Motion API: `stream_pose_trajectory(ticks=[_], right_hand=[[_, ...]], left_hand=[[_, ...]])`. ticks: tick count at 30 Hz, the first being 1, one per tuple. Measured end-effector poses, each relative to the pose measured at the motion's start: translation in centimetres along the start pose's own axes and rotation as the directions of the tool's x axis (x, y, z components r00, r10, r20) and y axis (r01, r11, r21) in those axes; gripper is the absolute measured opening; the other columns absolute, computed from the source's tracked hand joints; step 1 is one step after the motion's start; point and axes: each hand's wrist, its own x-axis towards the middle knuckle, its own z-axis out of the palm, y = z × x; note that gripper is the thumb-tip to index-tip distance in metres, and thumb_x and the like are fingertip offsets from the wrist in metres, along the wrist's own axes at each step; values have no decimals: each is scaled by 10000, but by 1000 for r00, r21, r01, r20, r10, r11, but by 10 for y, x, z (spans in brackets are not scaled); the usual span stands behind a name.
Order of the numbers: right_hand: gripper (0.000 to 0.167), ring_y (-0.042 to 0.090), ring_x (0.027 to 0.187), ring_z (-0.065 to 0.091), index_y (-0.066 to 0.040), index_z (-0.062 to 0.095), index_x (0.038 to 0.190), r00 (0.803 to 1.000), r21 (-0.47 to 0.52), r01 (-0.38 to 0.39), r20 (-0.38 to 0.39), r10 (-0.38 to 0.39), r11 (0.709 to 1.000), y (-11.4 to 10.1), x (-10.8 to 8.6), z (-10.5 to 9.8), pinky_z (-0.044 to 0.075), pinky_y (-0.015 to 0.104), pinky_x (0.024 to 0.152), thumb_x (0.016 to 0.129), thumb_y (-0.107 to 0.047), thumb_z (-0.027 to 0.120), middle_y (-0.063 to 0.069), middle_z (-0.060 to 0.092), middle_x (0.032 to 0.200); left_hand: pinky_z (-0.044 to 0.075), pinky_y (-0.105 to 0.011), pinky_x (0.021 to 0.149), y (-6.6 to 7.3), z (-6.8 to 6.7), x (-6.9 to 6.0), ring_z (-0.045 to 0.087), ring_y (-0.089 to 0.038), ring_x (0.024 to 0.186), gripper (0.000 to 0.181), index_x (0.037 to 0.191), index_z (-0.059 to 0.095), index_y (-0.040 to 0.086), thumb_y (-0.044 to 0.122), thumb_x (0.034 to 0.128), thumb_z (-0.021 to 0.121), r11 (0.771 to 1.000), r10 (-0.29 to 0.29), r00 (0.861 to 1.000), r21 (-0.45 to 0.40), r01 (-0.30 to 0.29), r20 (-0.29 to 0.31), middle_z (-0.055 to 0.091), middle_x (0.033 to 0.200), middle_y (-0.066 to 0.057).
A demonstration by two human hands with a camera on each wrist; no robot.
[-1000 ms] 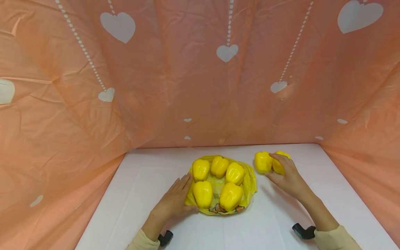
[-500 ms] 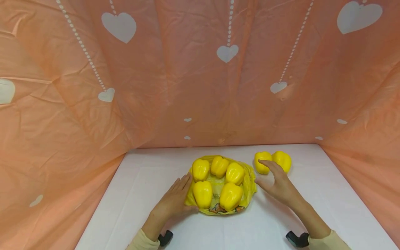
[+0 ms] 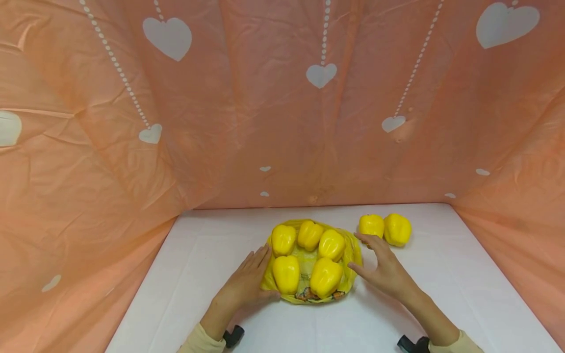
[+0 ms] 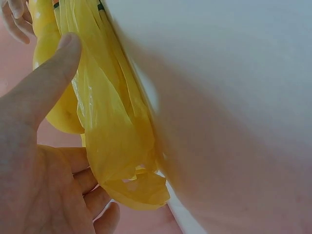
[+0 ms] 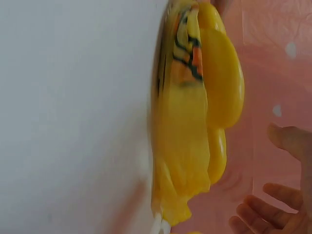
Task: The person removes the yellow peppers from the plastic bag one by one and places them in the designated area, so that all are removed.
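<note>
A crumpled yellow plastic bag (image 3: pixel 305 273) with printing near its front lies on the table, bearing several yellow bell peppers (image 3: pixel 326 278) in a ring. Along the bag's left side rests my left hand (image 3: pixel 247 279), fingers extended; in the left wrist view its thumb lies by the yellow plastic (image 4: pixel 112 117). My right hand (image 3: pixel 388 270) is spread at the bag's right edge, thumb and fingers apart with nothing between them. From the right wrist, that hand (image 5: pixel 285 209) shows a gap from the bag (image 5: pixel 180 141). It partly covers one of two loose peppers (image 3: pixel 371 225) behind it.
Another loose yellow pepper (image 3: pixel 398 229) stands at the back right, beside the partly covered one. The white tabletop (image 3: pixel 207 240) ends at a peach curtain (image 3: pixel 282 122) with white hearts, which encloses the back and both sides.
My right hand has drawn away from the two loose peppers, moving left and nearer to me, up to the bag's right edge. My left hand and the bag have stayed in place.
</note>
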Motion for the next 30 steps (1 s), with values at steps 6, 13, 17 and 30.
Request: stream_pose_trajectory(ticks=[6,13,17,30], right_hand=[[705,342,1247,624,-37,583,1471,997,24,-42,65,40,999,-12,-6,8,578,618,1014,878,-219,918,129,629,1418],[687,308,1243,645,-52,595,1459,994,46,-42,100,37,998,-23,-11,16,575,607,1046,889,-269,910,108,670,1341],[659,285,1179,664,-28,615,1420,994,51,-22,109,16,998,-26,-14,19,606,548,1004,881,-258,916,92,692,1274],[592,156,1008,640,-14,667,1314,990,62,-23,142,14,998,-30,-19,26,634,378,866,853,-269,936,-25,677,1129]], left_hand=[[156,-518,1359,0,-1,0,219,-365,1636,1134,1655,272,-86,508,890,861,1000,3,1000,2,-3,-7,207,1764,-226],[160,-511,1359,-1,1,1,225,-365,1634,1138,1654,276,-86,522,888,858,1000,6,1000,20,-6,-9,212,1762,-228],[157,-512,1359,-1,1,1,222,-366,1635,1134,1654,277,-84,519,889,859,1000,5,1000,19,-4,-7,209,1763,-227],[161,-514,1358,0,1,0,226,-368,1633,1131,1655,275,-83,517,893,856,1000,7,1000,24,-7,-9,208,1763,-228]])
